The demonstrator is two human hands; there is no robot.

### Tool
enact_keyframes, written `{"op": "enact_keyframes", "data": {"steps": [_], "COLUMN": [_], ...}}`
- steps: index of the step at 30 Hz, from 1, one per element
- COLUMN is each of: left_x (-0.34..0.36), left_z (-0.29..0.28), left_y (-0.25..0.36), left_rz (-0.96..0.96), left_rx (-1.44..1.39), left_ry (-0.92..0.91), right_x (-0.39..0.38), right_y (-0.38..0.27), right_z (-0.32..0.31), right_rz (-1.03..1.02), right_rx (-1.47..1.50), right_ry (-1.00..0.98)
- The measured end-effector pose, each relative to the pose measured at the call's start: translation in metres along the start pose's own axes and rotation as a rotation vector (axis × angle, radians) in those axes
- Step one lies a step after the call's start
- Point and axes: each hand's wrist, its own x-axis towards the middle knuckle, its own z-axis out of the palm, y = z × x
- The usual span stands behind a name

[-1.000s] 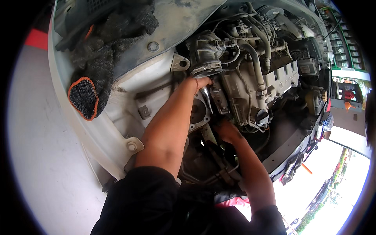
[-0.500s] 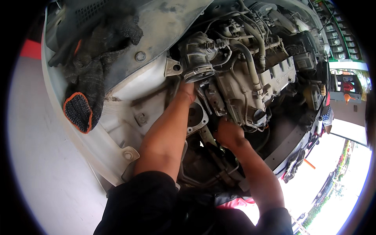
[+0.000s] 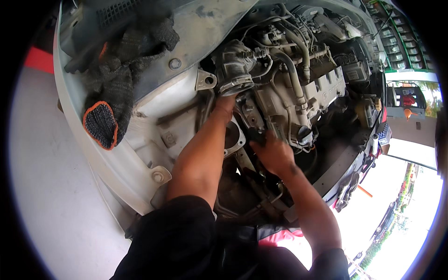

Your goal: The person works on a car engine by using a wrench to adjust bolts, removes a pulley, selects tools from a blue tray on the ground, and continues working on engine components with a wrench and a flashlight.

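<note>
Firstly, guide R hand (image 3: 274, 153) by feel just beside the metal bracket (image 3: 252, 116); its fingers look curled, but can't tell if on anything. Next, steady L hand (image 3: 227, 103) under intake duct (image 3: 234, 70), fingers hidden, state unknown. Metal bracket sits betw. duct & R hand, beside engine (image 3: 285, 100); mind hose clamp (image 3: 235, 85) edges

Grimy metal bracket (image 3: 252, 115) beside the engine (image 3: 276, 103)
Slanted along the engine's left side; dusty elbow duct (image 3: 232, 64), clamp-ringed, at the engine's upper left.
</note>
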Motion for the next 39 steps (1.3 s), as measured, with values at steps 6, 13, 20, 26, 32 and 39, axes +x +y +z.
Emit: {"op": "enact_keyframes", "data": {"steps": [6,13,20,26,32,39], "left_x": [0.018,0.038,0.029,0.042,0.012,0.037], "left_z": [0.016,-0.013,-0.011,-0.017,0.013,-0.004], "left_y": [-0.03,-0.04,-0.037,-0.036,-0.026,-0.029], "left_rz": [0.227,0.223,0.238,0.287,0.272,0.511], "left_rx": [0.079,0.176,0.281,0.242,0.311,0.935], "left_ry": [0.054,-0.018,0.018,0.039,0.12,0.084], "right_x": [0.019,0.024,0.044,0.033,0.021,0.021], "right_y": [0.007,0.026,0.048,0.019,0.017,0.017], "right_z": [0.027,0.085,0.138,0.062,0.035,0.052], "right_rz": [0.174,0.188,0.127,0.048,0.102,0.176], "right_rx": [-0.055,0.191,0.226,0.212,0.06,0.187], "right_ry": [-0.041,0.215,0.272,-0.015,-0.041,0.066]}}
